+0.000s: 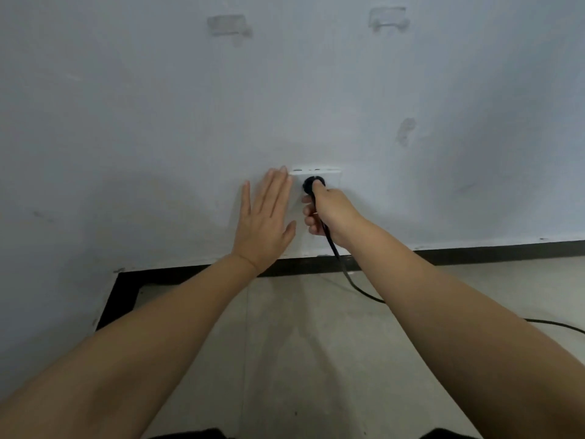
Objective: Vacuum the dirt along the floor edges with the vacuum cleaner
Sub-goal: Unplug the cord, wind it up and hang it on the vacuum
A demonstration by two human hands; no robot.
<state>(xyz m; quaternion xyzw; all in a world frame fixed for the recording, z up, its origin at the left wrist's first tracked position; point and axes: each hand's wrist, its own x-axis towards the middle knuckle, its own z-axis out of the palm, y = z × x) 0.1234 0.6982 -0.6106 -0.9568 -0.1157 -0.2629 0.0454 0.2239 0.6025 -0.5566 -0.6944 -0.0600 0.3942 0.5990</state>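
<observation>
A white wall socket (332, 174) sits low on the pale wall. A black plug (311, 184) is pressed against it, and my right hand (330, 213) is closed around the plug. The black power cord (351, 280) runs from under that hand down over the skirting and off to the right across the floor. My left hand (264, 220) lies flat on the wall just left of the socket, fingers spread and holding nothing. The vacuum cleaner itself is out of view.
A black skirting board (490, 253) runs along the foot of the wall and turns a corner at the left (122, 299). Beige floor tiles (300, 359) lie below. Tape marks (229, 25) show high on the wall.
</observation>
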